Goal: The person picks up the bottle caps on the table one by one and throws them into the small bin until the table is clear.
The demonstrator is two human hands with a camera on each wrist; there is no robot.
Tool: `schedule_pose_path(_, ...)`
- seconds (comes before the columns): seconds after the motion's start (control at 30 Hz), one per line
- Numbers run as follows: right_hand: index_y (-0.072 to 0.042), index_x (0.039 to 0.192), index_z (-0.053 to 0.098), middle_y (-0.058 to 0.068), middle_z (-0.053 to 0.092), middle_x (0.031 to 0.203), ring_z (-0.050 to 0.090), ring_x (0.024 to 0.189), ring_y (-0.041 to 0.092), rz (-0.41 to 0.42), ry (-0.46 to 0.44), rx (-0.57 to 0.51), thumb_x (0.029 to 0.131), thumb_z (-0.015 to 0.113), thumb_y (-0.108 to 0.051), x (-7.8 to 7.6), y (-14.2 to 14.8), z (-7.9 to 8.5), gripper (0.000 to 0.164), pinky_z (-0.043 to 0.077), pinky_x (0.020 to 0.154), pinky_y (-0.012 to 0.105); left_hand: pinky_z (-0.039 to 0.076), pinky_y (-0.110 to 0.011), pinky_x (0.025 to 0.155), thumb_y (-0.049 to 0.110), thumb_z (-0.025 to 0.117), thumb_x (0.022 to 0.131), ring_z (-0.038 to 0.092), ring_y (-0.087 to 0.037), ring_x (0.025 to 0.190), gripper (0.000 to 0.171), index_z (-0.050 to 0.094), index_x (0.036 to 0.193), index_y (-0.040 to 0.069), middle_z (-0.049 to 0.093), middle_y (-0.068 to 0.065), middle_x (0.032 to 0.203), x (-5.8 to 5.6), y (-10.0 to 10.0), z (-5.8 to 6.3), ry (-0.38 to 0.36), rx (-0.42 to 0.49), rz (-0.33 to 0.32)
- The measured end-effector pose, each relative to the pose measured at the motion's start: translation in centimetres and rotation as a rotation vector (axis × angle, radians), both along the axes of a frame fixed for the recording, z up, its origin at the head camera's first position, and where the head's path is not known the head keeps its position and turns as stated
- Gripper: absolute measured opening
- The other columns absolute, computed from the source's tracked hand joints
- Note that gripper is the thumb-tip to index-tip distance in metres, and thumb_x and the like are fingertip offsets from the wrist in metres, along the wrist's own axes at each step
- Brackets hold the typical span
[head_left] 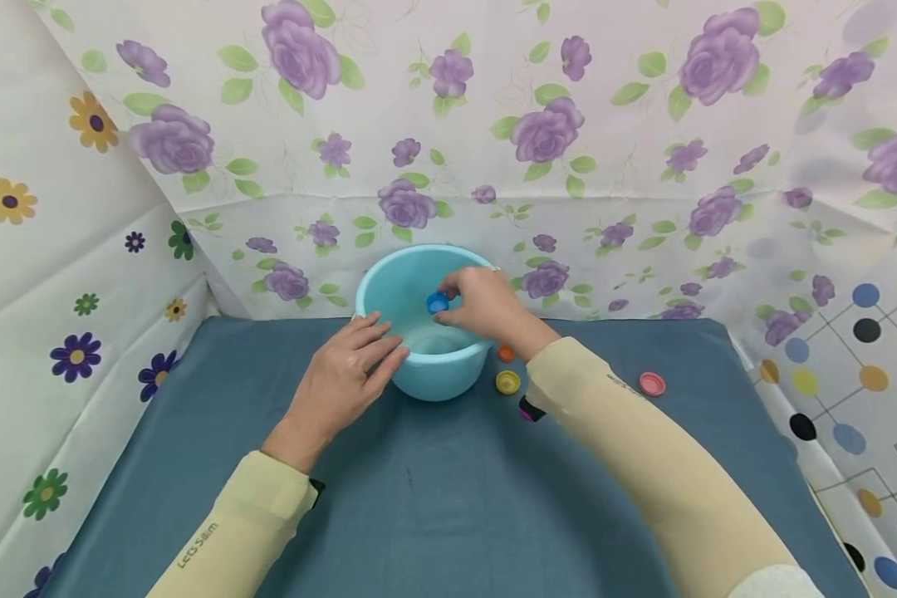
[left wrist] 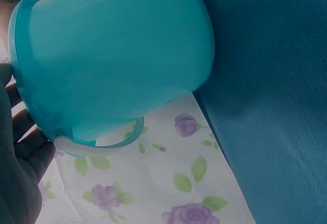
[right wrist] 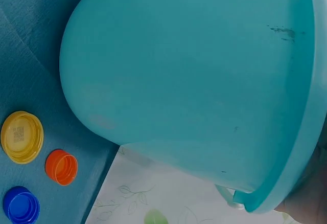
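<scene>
A light-blue plastic bucket (head_left: 439,380) stands at the back of the table, open end up. My right hand (head_left: 486,301) reaches over its right rim and pinches a blue bottle cap (head_left: 438,303) between thumb and fingers, over the bucket's opening. On the left side, my left hand (head_left: 347,374) rests with relaxed fingers against the rim. In the left wrist view those fingers (left wrist: 36,150) touch the rim beside the bucket's handle (left wrist: 115,144). The right wrist view shows mostly the bucket's outer wall (right wrist: 189,75), with the right hand largely hidden behind the rim.
Right of the bucket lie a yellow lid (head_left: 507,382), an orange cap (head_left: 505,353) and another blue cap (right wrist: 21,205). A pink lid (head_left: 652,384) lies farther right. Something magenta (head_left: 526,414) shows partly beside the right wrist. Flowered cloth (head_left: 448,149) hangs behind the table.
</scene>
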State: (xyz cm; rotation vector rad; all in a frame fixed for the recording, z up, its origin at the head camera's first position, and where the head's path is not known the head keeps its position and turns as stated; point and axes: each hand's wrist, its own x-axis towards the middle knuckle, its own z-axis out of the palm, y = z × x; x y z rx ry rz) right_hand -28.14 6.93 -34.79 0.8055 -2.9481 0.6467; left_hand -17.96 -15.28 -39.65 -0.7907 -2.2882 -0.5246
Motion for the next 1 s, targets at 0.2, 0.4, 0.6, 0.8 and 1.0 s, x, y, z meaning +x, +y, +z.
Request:
schedule_pose_path(0.2, -0.017, 0.106, 0.071, -0.005, 0.069, 0.099, 0.061, 0.099, 0.014, -0.009, 0.016, 0.036, 0.079, 0.073, -0.04, -0.18, -0.24, -0.15, 0.037, 0.037, 0.105, 0.057, 0.042, -0.042, 0.111, 0.029, 0.065, 0.088, 0.055, -0.027, 0.122, 0.026, 0.074, 0.104, 0.01, 0.07, -0.01, 0.109, 0.04, 0.04, 0.06, -0.003, 0.0, -0.001)
schedule_pose_path(0.4, -0.018, 0.107, 0.07, -0.006, 0.069, 0.1, 0.06, 0.099, 0.012, -0.017, 0.01, 0.05, 0.079, 0.073, -0.042, -0.29, -0.3, -0.26, 0.037, 0.035, 0.106, 0.057, 0.042, -0.042, 0.112, 0.029, 0.065, 0.088, 0.056, -0.027, 0.121, 0.026, 0.074, 0.104, 0.01, 0.07, -0.01, 0.109, 0.06, 0.03, 0.15, -0.004, 0.002, 0.0)
schedule_pose_path(0.6, -0.018, 0.108, 0.07, -0.006, 0.069, 0.101, 0.06, 0.1, 0.012, -0.013, 0.009, 0.054, 0.079, 0.073, -0.042, -0.33, -0.29, -0.35, 0.038, 0.034, 0.106, 0.057, 0.041, -0.041, 0.113, 0.028, 0.065, 0.088, 0.055, -0.027, 0.123, 0.025, 0.074, 0.104, 0.011, 0.07, -0.01, 0.109, 0.08, 0.03, 0.17, -0.011, 0.002, 0.002)
schedule_pose_path(0.8, -0.018, 0.109, 0.069, -0.006, 0.068, 0.102, 0.059, 0.1, 0.011, -0.019, -0.001, 0.059, 0.078, 0.073, -0.042, -0.29, -0.31, -0.34, 0.039, 0.033, 0.106, 0.058, 0.041, -0.04, 0.113, 0.029, 0.064, 0.089, 0.055, -0.027, 0.122, 0.026, 0.074, 0.104, 0.011, 0.07, -0.01, 0.109, 0.08, 0.02, 0.11, -0.011, 0.003, 0.001)
schedule_pose_path(1.0, -0.018, 0.113, 0.068, -0.003, 0.069, 0.106, 0.06, 0.103, 0.014, -0.026, -0.017, 0.055, 0.078, 0.074, -0.04, -0.32, -0.29, -0.3, 0.042, 0.031, 0.108, 0.06, 0.041, -0.04, 0.113, 0.029, 0.065, 0.088, 0.054, -0.026, 0.123, 0.026, 0.073, 0.105, 0.011, 0.07, -0.009, 0.11, 0.01, 0.01, 0.06, -0.01, 0.001, 0.004)
